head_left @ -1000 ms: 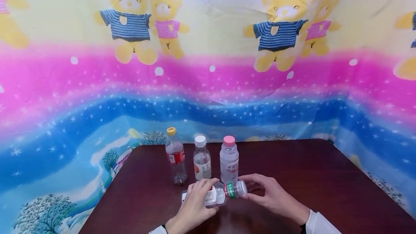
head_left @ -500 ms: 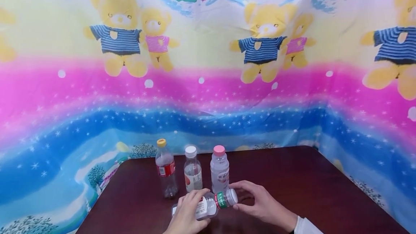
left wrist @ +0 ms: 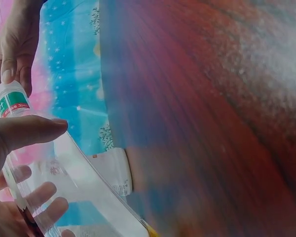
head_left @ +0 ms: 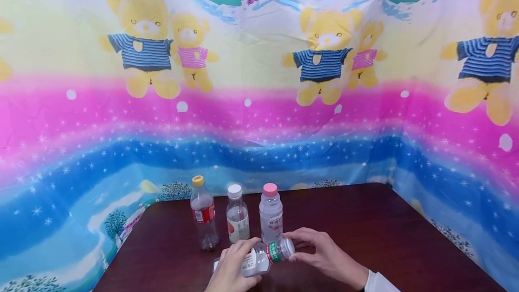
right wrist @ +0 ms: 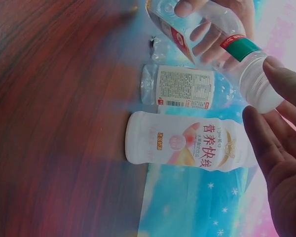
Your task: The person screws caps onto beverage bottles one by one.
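Note:
A clear plastic bottle (head_left: 261,258) with a green and red neck band lies tilted on its side above the table, its white cap (head_left: 288,248) toward the right. Round its body curl the fingers of my left hand (head_left: 235,265), and the left wrist view shows the thumb (left wrist: 37,129) across it. My right hand (head_left: 324,256) pinches the cap between thumb and fingers; in the right wrist view the thumb (right wrist: 286,81) lies against the cap's edge. The bottle's base is partly hidden behind my left hand in the head view.
Behind the hands stand three upright bottles: one with a yellow cap and red label (head_left: 204,220), one with a white cap (head_left: 237,220), and a white one with a pink cap (head_left: 270,215). The dark wooden table (head_left: 357,211) ends at a printed curtain (head_left: 251,148).
The head view has shifted, so table and bottles appear lower and further left. My left hand still holds the bottle, and my right fingers stay at its cap, shifting slightly around it.

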A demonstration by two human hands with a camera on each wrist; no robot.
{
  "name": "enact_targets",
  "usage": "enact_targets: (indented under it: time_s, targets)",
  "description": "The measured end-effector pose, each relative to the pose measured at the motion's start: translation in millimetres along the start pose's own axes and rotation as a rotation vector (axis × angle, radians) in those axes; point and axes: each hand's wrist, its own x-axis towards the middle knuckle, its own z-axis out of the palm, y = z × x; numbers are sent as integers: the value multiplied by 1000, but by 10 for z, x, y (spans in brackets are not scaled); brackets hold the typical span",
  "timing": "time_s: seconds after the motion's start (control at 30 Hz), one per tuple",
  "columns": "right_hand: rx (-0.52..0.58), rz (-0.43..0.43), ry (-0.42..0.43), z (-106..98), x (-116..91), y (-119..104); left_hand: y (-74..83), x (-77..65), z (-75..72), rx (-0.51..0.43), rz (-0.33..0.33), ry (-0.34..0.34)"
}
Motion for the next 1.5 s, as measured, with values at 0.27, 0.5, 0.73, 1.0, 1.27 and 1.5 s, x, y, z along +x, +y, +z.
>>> enact_targets:
  time_s: [0.27, 0.5, 0.73, 1.0, 1.27, 1.5]
  targets:
    - [9, 24, -8, 22, 23, 13, -27, -32, -5, 2, 31, 17]
    - [-10, 45, 30, 39, -14, 26, -26, -21, 19, 21, 70, 37]
    - [-7, 49, 62, 101, -38, 50, -37, -65, 42, 89, 102, 95]
    - [-21, 109, 79, 62, 7, 55, -3, 1, 24, 105, 85, 114]
    - [-35, 96, 103, 60, 4, 62, 46, 15, 8, 111, 37, 82]
    - [-52, 98, 96, 48, 28, 57, 48, 22, -25, 90, 25, 72]
